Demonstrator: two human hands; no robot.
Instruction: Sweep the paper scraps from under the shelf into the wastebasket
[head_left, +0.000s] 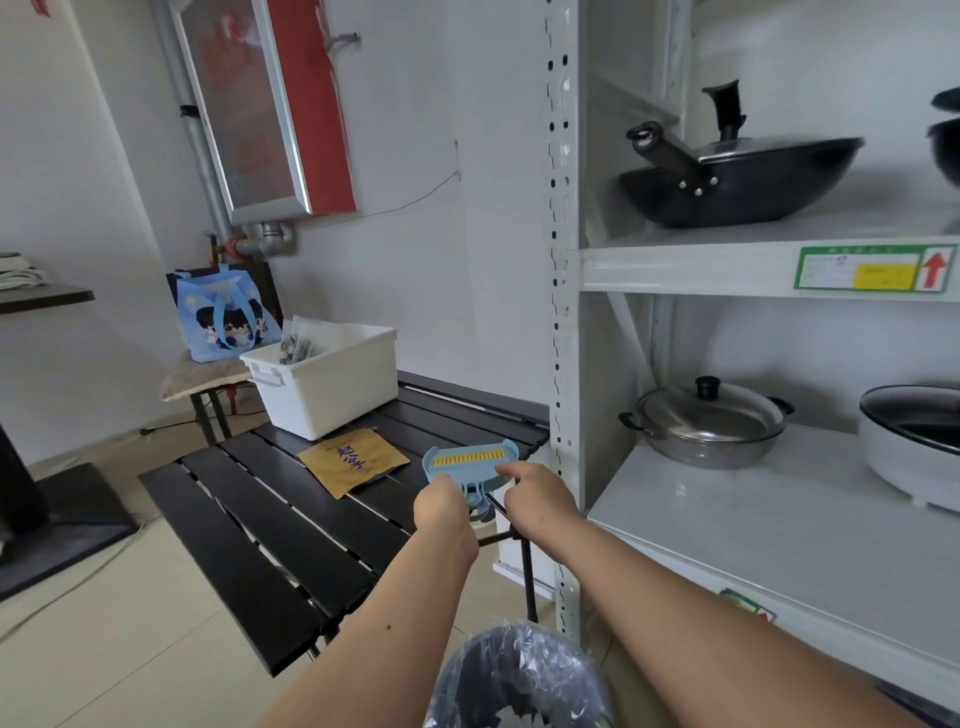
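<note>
A small light-blue dustpan (470, 460) with a yellow comb strip sits at the right edge of the black slatted table (270, 530). My left hand (441, 506) grips its handle end from below. My right hand (535, 491) pinches the pan's right rim. Directly under my forearms stands the wastebasket (519, 675), lined with a clear plastic bag, white scraps showing inside. The white metal shelf (566, 312) rises just right of my hands. The floor under the shelf is hidden.
On the table stand a white plastic bin (332, 384) and a yellow paper packet (353, 460). A blue bag (221, 317) rests on a chair behind. The shelf holds a black wok (743, 176), a steel lidded pot (711, 426) and a white pan (914, 441).
</note>
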